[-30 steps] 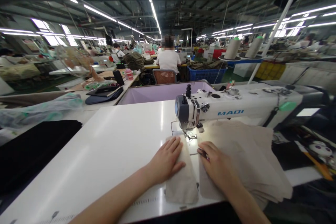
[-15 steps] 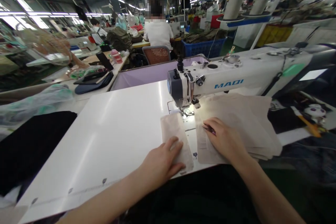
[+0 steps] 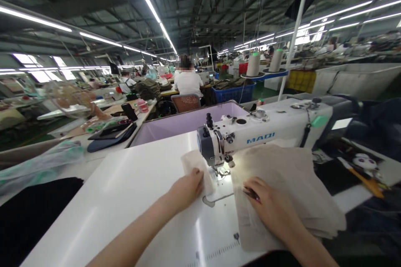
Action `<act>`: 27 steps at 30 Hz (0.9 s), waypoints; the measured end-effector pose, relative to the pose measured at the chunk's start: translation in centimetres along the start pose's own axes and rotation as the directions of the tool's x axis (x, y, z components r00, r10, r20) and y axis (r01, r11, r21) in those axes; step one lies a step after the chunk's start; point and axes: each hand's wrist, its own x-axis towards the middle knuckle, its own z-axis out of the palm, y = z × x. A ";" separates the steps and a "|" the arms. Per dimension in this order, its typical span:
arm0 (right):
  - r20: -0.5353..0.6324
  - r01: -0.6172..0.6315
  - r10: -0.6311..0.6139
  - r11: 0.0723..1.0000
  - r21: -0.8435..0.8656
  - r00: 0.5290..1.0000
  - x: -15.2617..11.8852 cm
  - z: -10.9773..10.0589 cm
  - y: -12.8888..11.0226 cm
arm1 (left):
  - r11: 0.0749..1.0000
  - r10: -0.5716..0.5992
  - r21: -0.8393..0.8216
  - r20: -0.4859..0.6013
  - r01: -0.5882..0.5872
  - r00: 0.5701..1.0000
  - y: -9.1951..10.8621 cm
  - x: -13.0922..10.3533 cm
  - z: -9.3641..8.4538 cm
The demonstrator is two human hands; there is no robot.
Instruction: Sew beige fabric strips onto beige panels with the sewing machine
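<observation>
Fabric strip, pale beige, lies on the white desk just to the left of the needle area of the sewing machine, its far end reaching beyond the left hand. That hand grasps the strip with curled fingers; the thumb's exact placement is hard to tell. A light hold near the edge, with the cloth kept flat, would probably avoid creases and skewing. The right hand is closed around a small dark tool, over the beige fabric panels layered right of the needle. Keeping its tip angled off the cloth seems wise, with only gentle pressure so the layers stay aligned. Both hands are best kept clear of the presser foot. Beyond the desk sits a lilac-lined bin; black cloth lies at far left.
</observation>
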 end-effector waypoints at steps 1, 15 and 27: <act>0.000 -0.012 0.012 1.000 -0.001 1.000 -0.1 -0.2 -0.1 | 1.000 -0.014 0.004 -0.029 0.014 0.999 -0.8 1.3 -0.2; 0.214 0.008 0.011 0.996 -0.085 0.977 -4.1 -3.5 0.3 | 0.993 0.106 -0.022 -0.233 -0.115 0.967 1.6 -1.4 4.4; 0.080 0.013 -0.014 1.000 0.011 0.997 -4.8 -1.5 1.3 | 0.951 0.271 -0.076 -0.270 -0.301 0.924 5.1 -5.1 4.0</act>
